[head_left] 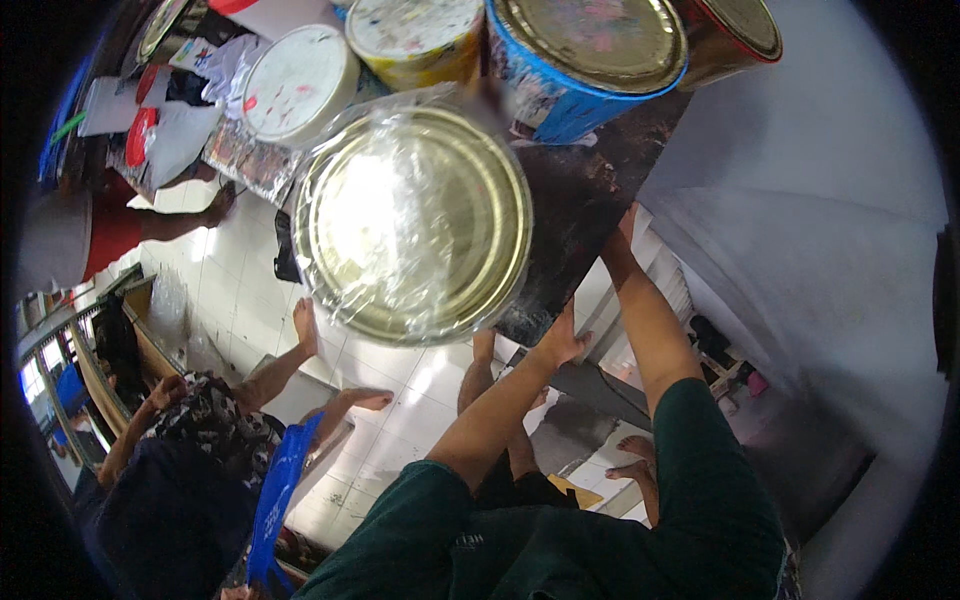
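A jolt to the bench (585,205) could topple the film-covered tin (415,225) by its left edge; whether left hand (566,338) or right hand (625,232), at its right edge, grips, I cannot tell.

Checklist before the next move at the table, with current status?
- Left hand visible at the table edge: ok; its grip: cannot tell.
- Right hand fully in sight: not ok, mostly hidden at the table edge.
- Blue can lidded: ok, gold lid on.
- White tub lidded: ok, white lid on.
- Large gold lid bare: not ok, clear plastic film over it.
- Floor beside the table free of other people: not ok, a co-worker's bare foot is there.
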